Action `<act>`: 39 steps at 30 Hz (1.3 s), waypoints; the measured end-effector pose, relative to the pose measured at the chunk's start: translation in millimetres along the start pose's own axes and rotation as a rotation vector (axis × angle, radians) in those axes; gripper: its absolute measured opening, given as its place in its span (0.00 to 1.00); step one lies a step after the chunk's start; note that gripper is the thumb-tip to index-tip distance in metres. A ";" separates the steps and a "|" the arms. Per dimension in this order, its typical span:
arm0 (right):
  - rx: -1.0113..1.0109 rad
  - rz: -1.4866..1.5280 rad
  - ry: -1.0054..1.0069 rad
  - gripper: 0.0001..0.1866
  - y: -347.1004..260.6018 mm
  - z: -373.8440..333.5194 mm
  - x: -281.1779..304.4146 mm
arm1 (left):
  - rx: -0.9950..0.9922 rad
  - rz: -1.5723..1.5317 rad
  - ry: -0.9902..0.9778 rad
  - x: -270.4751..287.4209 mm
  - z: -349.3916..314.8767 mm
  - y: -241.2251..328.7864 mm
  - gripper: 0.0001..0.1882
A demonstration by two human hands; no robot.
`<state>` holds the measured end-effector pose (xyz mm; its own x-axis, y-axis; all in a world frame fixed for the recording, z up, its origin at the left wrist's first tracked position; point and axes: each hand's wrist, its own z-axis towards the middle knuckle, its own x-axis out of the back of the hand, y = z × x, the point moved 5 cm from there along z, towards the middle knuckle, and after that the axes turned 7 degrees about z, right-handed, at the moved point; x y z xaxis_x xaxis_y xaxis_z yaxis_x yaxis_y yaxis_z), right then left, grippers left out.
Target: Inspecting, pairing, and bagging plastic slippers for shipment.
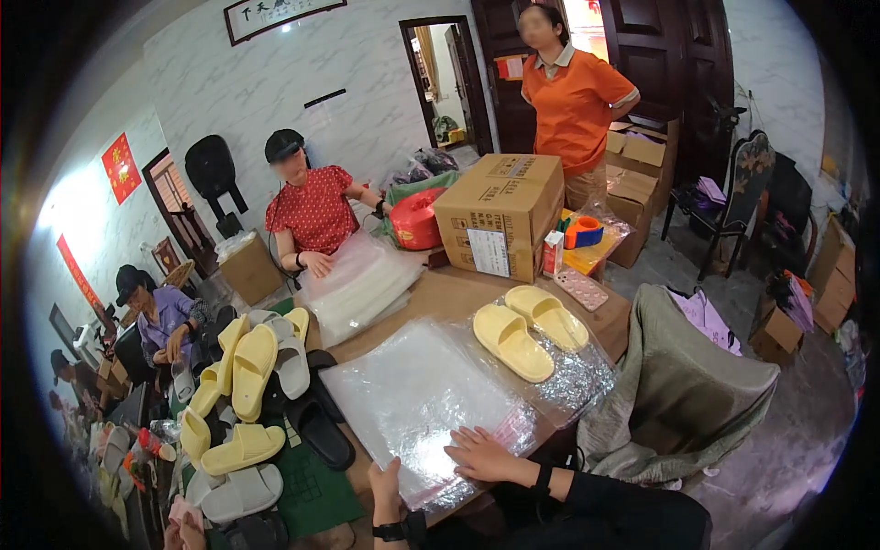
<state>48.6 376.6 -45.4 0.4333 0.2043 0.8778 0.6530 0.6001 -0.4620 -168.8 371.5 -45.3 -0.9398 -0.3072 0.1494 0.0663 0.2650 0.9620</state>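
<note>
A stack of clear plastic bags (417, 385) lies in front of me on the brown table. My right hand (490, 456) rests flat on its near part, fingers spread. At the near left corner, my left hand (385, 481) is closed on the edge of the bags, thumb on top and the other fingers mostly hidden. A pair of yellow slippers (515, 341) sits on clear plastic to the right of the stack. To the left, yellow slippers (254, 371) and grey slippers (242, 493) are heaped with black slippers (321, 440).
Opposite, a person in red (312, 211) touches another bag stack (353, 298). A cardboard box (500, 215), a red roll (417, 220) and a tape dispenser (583, 232) stand at the far side. A cloth-draped chair (678, 385) is right. A person in orange (576, 105) stands behind.
</note>
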 end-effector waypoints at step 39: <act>-0.006 0.154 0.220 0.30 -29.3 -5.9 11.3 | 0.104 -0.125 0.024 0.0 -19.1 -37.4 0.18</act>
<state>38.0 356.8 -22.7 0.6523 0.1194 0.7485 0.5722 0.5702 -0.5895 -164.8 344.1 -76.9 -0.9301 -0.3656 0.0366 -0.0871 0.3161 0.9447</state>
